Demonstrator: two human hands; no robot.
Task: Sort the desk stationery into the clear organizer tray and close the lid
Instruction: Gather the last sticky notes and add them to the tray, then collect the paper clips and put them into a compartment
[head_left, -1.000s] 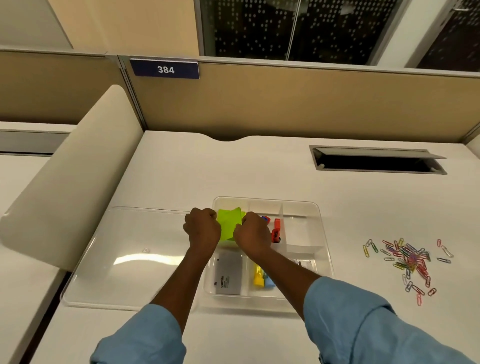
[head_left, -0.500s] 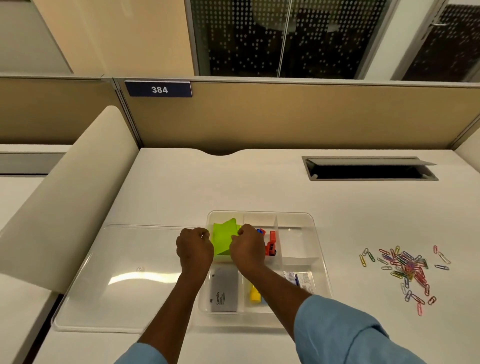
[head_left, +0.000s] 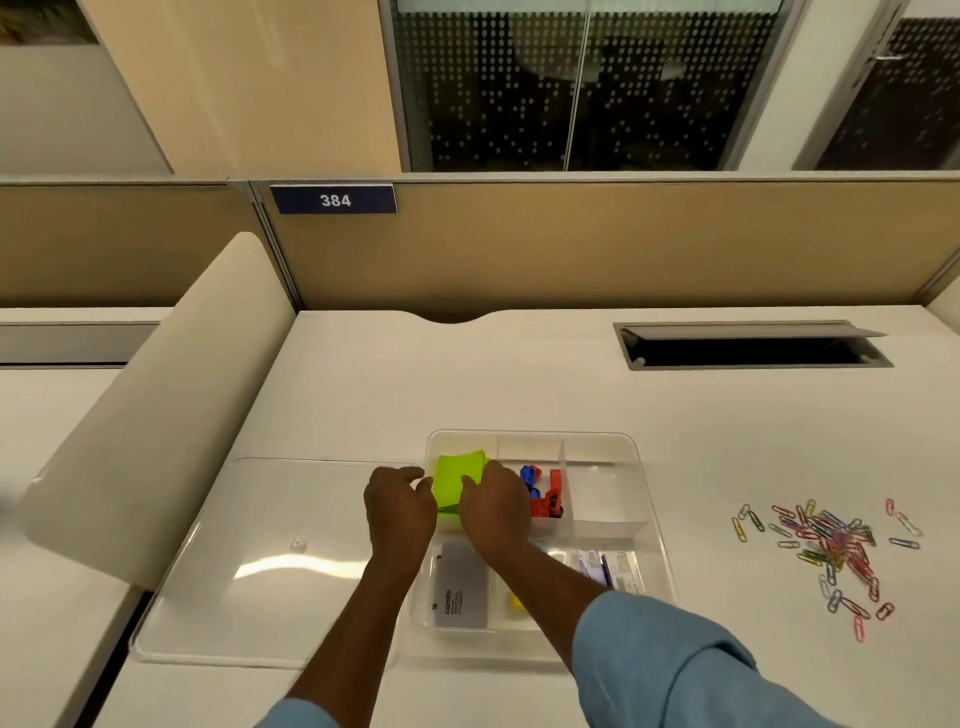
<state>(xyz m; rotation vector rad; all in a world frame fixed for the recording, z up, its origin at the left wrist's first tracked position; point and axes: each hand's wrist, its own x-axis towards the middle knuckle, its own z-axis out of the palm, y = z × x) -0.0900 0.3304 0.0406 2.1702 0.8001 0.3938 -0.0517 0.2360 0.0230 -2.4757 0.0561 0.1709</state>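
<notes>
Flatter than a second ago, the green notepad (head_left: 457, 475) has settled into the far-left compartment of the tray (head_left: 641, 483). On the desk (head_left: 519, 374), the clear lid (head_left: 260, 545) lies flat just beside the tray's left side. The right hand (head_left: 493, 509) curls over the notepad's right edge and grips it. The left hand (head_left: 400, 506) is curled at the notepad's left edge, but I cannot tell whether it pinches it. Loose paper clips (head_left: 831, 545) lie scattered on the desk well to the tray's right, so the right hand looks the nearer one to gather them next.
</notes>
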